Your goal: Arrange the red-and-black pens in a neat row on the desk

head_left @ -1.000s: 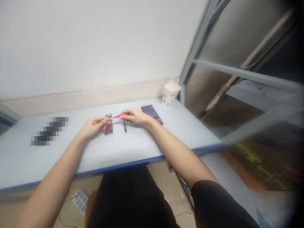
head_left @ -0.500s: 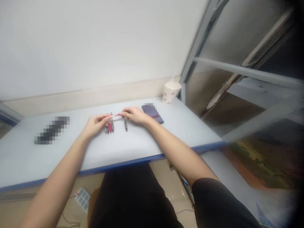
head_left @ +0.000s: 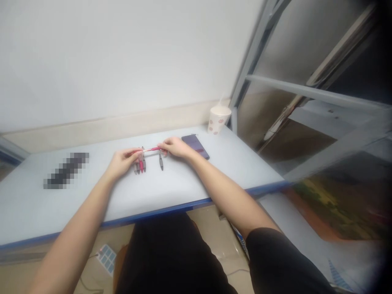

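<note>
Both our hands, left hand (head_left: 124,160) and right hand (head_left: 174,147), pinch the red pen (head_left: 150,149) above the bench (head_left: 153,192)

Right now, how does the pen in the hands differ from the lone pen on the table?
The held pen is mostly red with a pale, thin stretch; the lone pen looks dark grey. The held pen runs sideways between the left hand and right hand; the lone pen lies on the table, pointing roughly toward its front edge. Both are slim.
</note>
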Available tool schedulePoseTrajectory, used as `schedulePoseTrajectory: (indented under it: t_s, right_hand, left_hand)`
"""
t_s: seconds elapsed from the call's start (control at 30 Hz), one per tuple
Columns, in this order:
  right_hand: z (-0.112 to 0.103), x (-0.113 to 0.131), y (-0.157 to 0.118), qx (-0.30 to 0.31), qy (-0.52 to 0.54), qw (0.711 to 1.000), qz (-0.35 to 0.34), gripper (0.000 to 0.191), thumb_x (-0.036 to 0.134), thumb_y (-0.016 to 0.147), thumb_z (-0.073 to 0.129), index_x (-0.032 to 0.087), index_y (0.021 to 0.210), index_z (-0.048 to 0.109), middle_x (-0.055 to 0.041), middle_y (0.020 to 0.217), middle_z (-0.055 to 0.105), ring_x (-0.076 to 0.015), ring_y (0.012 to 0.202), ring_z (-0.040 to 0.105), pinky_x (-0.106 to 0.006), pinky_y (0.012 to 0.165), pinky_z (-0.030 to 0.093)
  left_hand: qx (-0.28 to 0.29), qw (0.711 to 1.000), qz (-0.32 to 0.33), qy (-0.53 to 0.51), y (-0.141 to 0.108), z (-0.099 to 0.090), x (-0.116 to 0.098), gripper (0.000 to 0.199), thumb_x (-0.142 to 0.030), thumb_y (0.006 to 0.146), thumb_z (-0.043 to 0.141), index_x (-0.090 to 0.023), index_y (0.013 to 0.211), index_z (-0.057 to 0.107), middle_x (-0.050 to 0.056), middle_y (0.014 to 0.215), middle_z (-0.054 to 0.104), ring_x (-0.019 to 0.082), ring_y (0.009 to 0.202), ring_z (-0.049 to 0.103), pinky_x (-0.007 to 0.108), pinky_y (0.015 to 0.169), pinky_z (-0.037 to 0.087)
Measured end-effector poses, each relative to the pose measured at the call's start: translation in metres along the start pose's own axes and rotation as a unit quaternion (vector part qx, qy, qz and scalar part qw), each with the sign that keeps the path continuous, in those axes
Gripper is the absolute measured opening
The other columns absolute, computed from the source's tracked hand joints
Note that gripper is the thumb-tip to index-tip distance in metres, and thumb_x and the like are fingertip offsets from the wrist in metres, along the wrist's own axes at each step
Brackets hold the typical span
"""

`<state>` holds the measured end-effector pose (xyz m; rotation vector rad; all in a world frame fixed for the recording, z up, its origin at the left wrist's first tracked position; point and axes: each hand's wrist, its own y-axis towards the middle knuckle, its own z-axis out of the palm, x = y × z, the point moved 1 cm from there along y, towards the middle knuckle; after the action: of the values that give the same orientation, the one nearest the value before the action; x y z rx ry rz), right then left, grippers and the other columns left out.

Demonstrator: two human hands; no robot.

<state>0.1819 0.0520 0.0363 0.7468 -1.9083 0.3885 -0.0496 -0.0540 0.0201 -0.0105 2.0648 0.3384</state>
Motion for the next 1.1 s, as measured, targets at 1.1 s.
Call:
schedulePoseTrajectory:
  t_s: [1.1]
  right_hand:
    - [-0.001, -0.006, 0.017, -0.256, 0.23, 0.938, -0.035, 0.017, 0.029, 0.084, 0.069, 0.016, 0.094, 0.065, -0.0006, 0.086, 0.062, -0.0092, 0.072, 0.053, -0.019, 0.061, 0.044]
  left_hand:
    - [-0.035, 0.992, 0.046, 0.108, 0.002, 0.0, 0.005, 0.043, -0.057, 0.089, 0.065, -0.018, 0.102, 0.08, 0.011, 0.104, 0.08, 0.026, 0.094, 0.07, 0.037, 0.084, 0.051]
